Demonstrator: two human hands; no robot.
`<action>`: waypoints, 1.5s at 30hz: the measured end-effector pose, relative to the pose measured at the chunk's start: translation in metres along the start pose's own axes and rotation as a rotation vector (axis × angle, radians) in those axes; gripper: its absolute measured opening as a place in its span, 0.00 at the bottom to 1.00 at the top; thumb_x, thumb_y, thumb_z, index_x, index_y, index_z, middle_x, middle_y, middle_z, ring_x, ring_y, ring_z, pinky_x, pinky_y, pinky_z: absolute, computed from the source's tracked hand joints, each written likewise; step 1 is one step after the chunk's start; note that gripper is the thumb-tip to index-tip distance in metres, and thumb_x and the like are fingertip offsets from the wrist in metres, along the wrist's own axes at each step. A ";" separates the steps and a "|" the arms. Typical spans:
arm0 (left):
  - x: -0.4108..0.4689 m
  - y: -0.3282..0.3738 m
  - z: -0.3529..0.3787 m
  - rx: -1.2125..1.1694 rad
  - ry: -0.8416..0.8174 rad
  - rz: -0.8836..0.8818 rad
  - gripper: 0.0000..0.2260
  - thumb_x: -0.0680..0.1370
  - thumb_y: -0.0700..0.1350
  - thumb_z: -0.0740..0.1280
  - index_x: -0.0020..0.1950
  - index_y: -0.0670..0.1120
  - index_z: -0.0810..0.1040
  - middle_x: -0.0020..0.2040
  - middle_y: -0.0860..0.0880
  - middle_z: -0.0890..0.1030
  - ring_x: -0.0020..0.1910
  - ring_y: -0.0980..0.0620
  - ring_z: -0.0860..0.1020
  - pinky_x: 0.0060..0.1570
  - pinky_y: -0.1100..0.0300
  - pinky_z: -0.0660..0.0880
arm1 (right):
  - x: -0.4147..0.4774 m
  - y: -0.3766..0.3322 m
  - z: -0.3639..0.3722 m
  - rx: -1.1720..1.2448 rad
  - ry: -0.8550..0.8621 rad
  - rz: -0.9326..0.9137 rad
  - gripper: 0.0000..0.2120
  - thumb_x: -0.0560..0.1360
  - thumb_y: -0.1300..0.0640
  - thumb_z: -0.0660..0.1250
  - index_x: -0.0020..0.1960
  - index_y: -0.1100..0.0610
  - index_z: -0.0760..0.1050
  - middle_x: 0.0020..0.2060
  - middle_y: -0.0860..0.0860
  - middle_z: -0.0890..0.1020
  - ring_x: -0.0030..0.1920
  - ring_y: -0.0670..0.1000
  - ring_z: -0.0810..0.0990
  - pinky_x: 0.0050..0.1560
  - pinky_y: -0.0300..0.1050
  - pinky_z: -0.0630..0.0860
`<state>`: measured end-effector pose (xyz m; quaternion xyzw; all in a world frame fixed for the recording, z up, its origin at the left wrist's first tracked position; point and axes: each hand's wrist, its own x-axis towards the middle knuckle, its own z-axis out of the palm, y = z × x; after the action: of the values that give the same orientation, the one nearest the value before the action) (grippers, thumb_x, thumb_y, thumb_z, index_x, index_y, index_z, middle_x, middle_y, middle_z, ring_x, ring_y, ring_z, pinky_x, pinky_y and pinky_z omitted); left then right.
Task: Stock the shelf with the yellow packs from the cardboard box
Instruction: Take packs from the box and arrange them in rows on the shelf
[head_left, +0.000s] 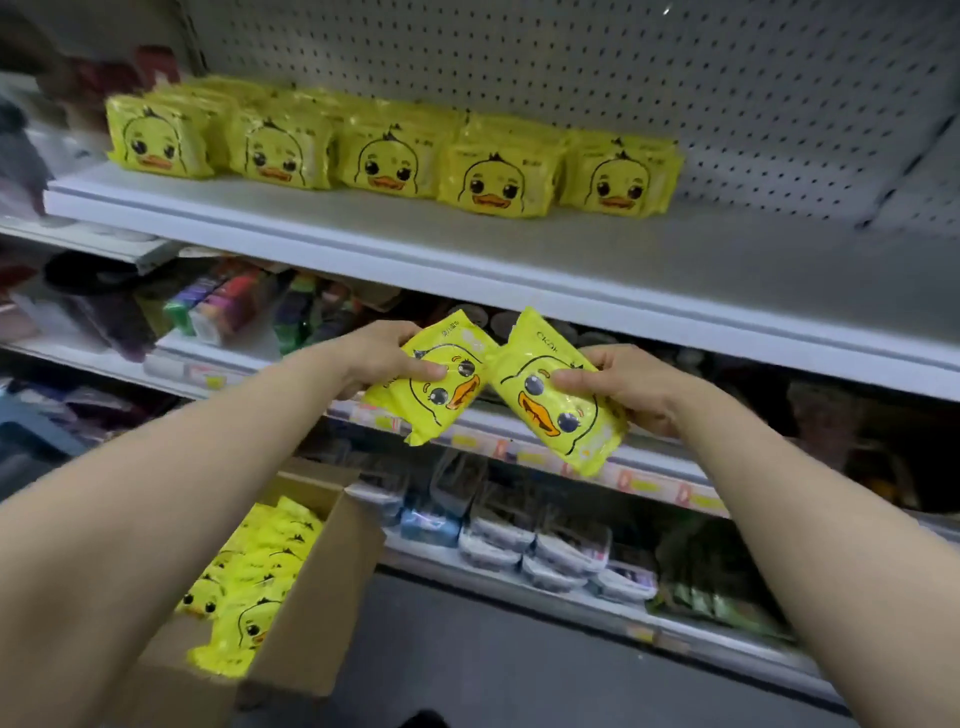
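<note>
A white shelf (467, 244) stands against a pegboard back panel (675, 78). Five rows of yellow duck-face packs (491, 182) stand upright on it, side by side from its left end to past the middle, set back from the front edge. A lower shelf (415, 558) carries stacked clear plastic boxes (519, 540).

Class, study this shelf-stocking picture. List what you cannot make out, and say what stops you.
Head view:
1. Number of yellow packs in the cardboard box: left forearm covers part.
2. Depth behind the front row on the shelf: front packs hide it.
3. Print on left pack and right pack, gripped by left hand and right hand: too small.
4. Lower-shelf goods: dim, blurred.
</note>
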<state>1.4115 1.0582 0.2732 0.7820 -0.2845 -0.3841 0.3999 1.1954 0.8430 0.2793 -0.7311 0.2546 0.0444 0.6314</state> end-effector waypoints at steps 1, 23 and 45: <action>0.002 0.022 0.004 0.028 -0.028 0.024 0.16 0.73 0.41 0.75 0.57 0.43 0.76 0.50 0.41 0.85 0.48 0.42 0.84 0.50 0.46 0.81 | -0.007 -0.007 -0.016 0.022 0.038 -0.026 0.20 0.65 0.51 0.77 0.53 0.57 0.82 0.49 0.59 0.86 0.44 0.57 0.86 0.46 0.52 0.82; 0.182 0.277 0.057 0.729 -0.113 0.476 0.24 0.64 0.57 0.79 0.58 0.53 0.79 0.53 0.55 0.82 0.53 0.51 0.81 0.54 0.53 0.79 | -0.041 -0.082 -0.206 -0.355 0.598 -0.100 0.16 0.65 0.54 0.81 0.51 0.52 0.83 0.42 0.45 0.87 0.44 0.48 0.86 0.52 0.44 0.82; 0.296 0.283 0.023 0.912 0.017 0.662 0.29 0.67 0.51 0.80 0.64 0.49 0.73 0.59 0.50 0.75 0.54 0.52 0.72 0.48 0.59 0.69 | 0.026 -0.100 -0.238 -0.655 0.526 -0.024 0.09 0.67 0.55 0.80 0.45 0.49 0.83 0.39 0.46 0.86 0.41 0.47 0.85 0.40 0.39 0.77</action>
<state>1.5141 0.6792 0.3921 0.7477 -0.6488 -0.0700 0.1227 1.1998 0.6166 0.4061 -0.8825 0.3711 -0.0725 0.2796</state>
